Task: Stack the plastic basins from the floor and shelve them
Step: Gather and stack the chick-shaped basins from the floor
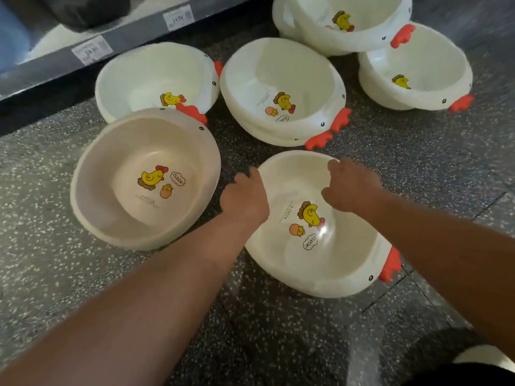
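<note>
- Basins everywhere on the floor (55, 274), and not one on the stretch of shelf (125, 43) showing at top left, where two price labels (92, 52) hang on its edge. Shelving not begun.
- Far left, the beige basin (145, 179) sits alone, tilted, hard up against the white basin (156, 76) behind it, which lies just below the shelf edge. Both look like singles.
- Middle, some progress: the centre stack (281, 90) has at least two nested, with two red combs showing one under the other.
- Front, the near basin (315, 246) lies by itself on the floor, its comb off to the right. This is the one in play.
- Left hand (245, 196) is at its left rim, and the right hand (351, 188) hangs over the bowl with fingers out to the far rim. Both have curled fingers, but the rim is blurred and I cannot tell whether either has actually closed on the plastic.
- Top right, the back stack (342, 23) also looks nested, one rim below another. The right basin (415, 68) touches it and seems single.
- Call it early going: two small stacks made, four loose basins still to nest, then everything has to go up. The near basin into the centre stack looks the natural next drop.
</note>
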Motion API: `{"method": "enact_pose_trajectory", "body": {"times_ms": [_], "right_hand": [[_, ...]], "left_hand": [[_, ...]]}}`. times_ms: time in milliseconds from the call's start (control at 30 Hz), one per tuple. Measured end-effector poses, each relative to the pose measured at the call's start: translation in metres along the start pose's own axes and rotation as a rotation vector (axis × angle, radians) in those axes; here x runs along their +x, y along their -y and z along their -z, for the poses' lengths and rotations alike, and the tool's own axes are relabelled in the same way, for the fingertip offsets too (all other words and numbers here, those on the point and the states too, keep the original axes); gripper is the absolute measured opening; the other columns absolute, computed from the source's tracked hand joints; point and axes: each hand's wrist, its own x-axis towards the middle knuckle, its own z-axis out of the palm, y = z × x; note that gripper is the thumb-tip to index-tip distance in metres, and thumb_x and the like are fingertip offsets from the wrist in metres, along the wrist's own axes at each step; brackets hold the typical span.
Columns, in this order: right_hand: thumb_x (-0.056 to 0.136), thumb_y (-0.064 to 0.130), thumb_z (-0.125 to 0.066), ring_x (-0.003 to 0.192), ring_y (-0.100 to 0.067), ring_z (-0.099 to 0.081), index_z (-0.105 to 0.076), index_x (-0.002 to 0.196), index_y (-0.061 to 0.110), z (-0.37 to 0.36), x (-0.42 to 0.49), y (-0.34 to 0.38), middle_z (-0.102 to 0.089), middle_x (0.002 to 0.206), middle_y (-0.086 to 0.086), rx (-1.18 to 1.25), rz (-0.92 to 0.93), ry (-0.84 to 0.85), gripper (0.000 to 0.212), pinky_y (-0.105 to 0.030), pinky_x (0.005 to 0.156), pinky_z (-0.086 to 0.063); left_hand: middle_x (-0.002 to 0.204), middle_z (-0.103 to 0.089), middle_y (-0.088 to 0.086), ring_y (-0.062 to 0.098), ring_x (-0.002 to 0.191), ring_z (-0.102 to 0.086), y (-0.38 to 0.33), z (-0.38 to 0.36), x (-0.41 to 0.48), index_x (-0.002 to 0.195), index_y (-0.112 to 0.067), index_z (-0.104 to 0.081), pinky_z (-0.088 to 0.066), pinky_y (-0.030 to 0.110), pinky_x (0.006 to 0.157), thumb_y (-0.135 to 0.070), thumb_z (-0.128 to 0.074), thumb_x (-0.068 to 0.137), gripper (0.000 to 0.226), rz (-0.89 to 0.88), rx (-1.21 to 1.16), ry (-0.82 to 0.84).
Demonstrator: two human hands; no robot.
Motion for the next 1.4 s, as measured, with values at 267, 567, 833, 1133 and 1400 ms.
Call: {"method": "enact_pose_trajectory", "body": {"times_ms": [267,567,833,1133,1400], "right_hand": [[0.088,0.021,-0.049,0.131,-0.039,-0.031,-0.026,0.140,0.014,-0.034,0.017,-0.013,-0.029,0.145,-0.012,0.047,-0.091,0.000,0.058,-0.055,0.099,-0.038],[0.084,0.015,-0.048,0.137,-0.047,-0.015,-0.012,0.146,0.019,-0.061,0.016,-0.006,-0.007,0.156,-0.007,0.132,-0.214,0.077,0.072,-0.064,0.104,-0.029],[0.089,0.020,-0.050,0.129,-0.042,-0.031,-0.004,0.148,0.005,-0.075,0.013,-0.028,-0.016,0.150,-0.021,0.063,-0.217,-0.068,0.076,-0.047,0.092,-0.044],[0.089,0.013,-0.046,0.130,-0.042,-0.032,-0.009,0.142,-0.013,-0.079,0.022,-0.037,-0.026,0.143,-0.029,0.177,-0.353,-0.009,0.069,-0.049,0.102,-0.036],[0.092,0.011,-0.044,0.128,-0.039,-0.036,-0.021,0.140,-0.011,-0.087,0.028,-0.049,-0.033,0.140,-0.029,0.191,-0.387,0.067,0.057,-0.045,0.102,-0.036]], "left_hand": [[0.124,-0.048,0.019,0.035,0.104,-0.053,0.023,-0.013,0.018,0.142,-0.018,-0.025,-0.041,0.038,0.077,-0.008,-0.042,0.091,0.055,-0.141,-0.001,-0.148],[0.133,-0.047,0.018,0.034,0.117,-0.050,0.021,-0.047,0.005,0.150,-0.021,0.007,-0.040,0.042,0.095,-0.015,-0.048,0.089,0.082,0.105,-0.227,0.094],[0.146,-0.036,0.015,0.028,0.133,-0.036,0.033,-0.058,0.011,0.148,-0.014,-0.019,-0.030,0.038,0.108,-0.020,-0.062,0.087,0.075,0.189,-0.844,-0.277],[0.134,-0.046,0.017,0.026,0.108,-0.049,0.015,-0.085,0.002,0.144,-0.010,-0.015,-0.038,0.028,0.084,-0.004,-0.043,0.091,0.060,0.288,-1.001,-0.108],[0.128,-0.036,0.017,0.032,0.100,-0.050,0.020,-0.083,0.011,0.122,-0.003,-0.046,-0.035,0.028,0.079,-0.003,-0.046,0.088,0.034,0.342,-0.896,-0.281]]}}
